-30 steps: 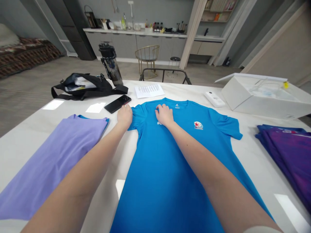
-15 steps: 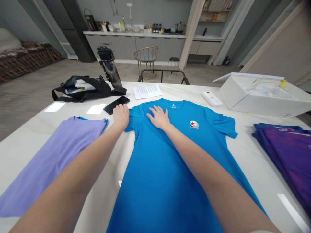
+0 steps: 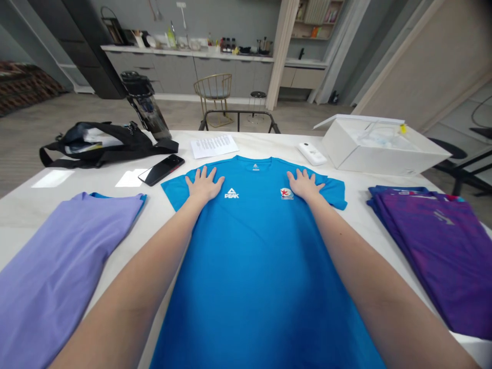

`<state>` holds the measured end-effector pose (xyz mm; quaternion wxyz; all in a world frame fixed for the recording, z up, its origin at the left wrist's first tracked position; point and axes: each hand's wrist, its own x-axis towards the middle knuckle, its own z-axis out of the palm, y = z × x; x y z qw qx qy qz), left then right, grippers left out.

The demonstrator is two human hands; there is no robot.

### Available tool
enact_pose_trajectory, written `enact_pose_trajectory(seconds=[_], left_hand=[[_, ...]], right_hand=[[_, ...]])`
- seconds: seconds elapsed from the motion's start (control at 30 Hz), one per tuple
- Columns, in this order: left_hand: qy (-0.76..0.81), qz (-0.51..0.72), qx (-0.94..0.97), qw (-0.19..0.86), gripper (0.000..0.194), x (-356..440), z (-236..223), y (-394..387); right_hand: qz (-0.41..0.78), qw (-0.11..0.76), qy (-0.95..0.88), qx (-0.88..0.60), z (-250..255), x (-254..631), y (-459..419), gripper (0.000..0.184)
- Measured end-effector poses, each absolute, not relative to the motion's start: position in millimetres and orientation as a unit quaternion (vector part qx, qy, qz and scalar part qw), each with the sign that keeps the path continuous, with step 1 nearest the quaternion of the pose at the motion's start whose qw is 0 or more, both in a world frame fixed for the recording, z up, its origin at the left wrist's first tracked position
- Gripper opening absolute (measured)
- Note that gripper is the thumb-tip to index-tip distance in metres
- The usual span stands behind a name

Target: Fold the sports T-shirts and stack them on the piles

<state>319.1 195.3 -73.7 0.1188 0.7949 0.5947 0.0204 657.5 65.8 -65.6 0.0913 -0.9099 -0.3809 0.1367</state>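
A blue T-shirt (image 3: 251,256) lies spread front up on the white table (image 3: 154,220), its neckline at the far end. White PEAK lettering and a round badge with a red star mark its chest. My left hand (image 3: 205,185) rests flat on the shirt's left shoulder, fingers spread. On the opposite shoulder lies my right hand (image 3: 306,185), also flat with its fingers apart, beside the badge. Both sleeves point outward. The shirt's lower hem is out of view.
Left of the shirt are a folded lilac garment (image 3: 73,241), a phone (image 3: 161,169), a black bag (image 3: 103,143) and a bottle (image 3: 148,107). Beyond it lies a printed sheet (image 3: 213,146). To the right are a white device (image 3: 311,154), a white box (image 3: 380,148) and folded purple clothes (image 3: 438,246).
My right hand has moved across the chest to the right shoulder, uncovering the lettering. My left hand has let go of the left sleeve, now spread out, and lies open on the shoulder.
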Motion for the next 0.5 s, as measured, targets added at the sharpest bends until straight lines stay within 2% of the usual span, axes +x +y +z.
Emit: enact_pose_trajectory(seconds=[0.17, 0.3, 0.4, 0.5], left_hand=[[0.604, 0.020, 0.788, 0.115, 0.076, 316.6, -69.9, 201.5], [0.597, 0.037, 0.795, 0.102, 0.075, 313.7, -69.3, 201.7], [0.590, 0.065, 0.799, 0.093, 0.075, 304.3, -72.2, 197.0], [0.611, 0.058, 0.782, 0.103, 0.082, 290.0, -77.1, 194.7]], right_hand=[[0.123, 0.071, -0.471, -0.871, -71.9, 664.1, 72.0, 0.076], [0.076, 0.116, -0.487, -0.863, -70.5, 666.9, 62.7, 0.073], [0.065, 0.141, -0.431, -0.889, -71.4, 677.9, 43.1, 0.077], [0.086, 0.121, -0.367, -0.918, -76.0, 694.3, 24.5, 0.086]])
